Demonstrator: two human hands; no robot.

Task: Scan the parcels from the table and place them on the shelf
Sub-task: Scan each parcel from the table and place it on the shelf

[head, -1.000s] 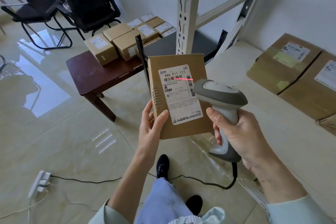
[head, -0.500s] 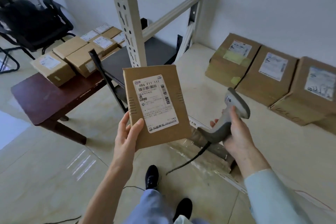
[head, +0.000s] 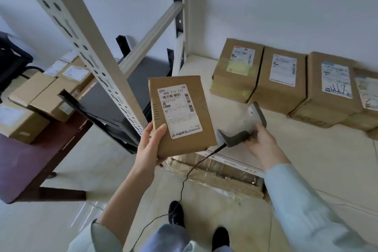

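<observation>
My left hand (head: pixel 150 145) grips a flat brown parcel (head: pixel 184 129) by its lower left corner, label facing me, just above the front edge of the shelf (head: pixel 306 170). My right hand (head: pixel 259 145) holds the grey barcode scanner (head: pixel 243 127) low over the shelf board, to the right of the parcel, its cable trailing down to the floor. Several labelled parcels (head: pixel 282 82) stand in a row at the back of the shelf. More parcels (head: pixel 43 96) lie on the dark wooden table (head: pixel 30 161) at the left.
A cream perforated shelf upright (head: pixel 86 51) rises between the table and the shelf board. A black frame (head: pixel 102 112) leans beside the table. A black chair (head: pixel 12 61) shows at the far left. My feet stand on the glossy floor below.
The scanner's red beam left the label and my right hand lowered the scanner onto the shelf side. My view turned right toward the shelf, carrying the parcel along.
</observation>
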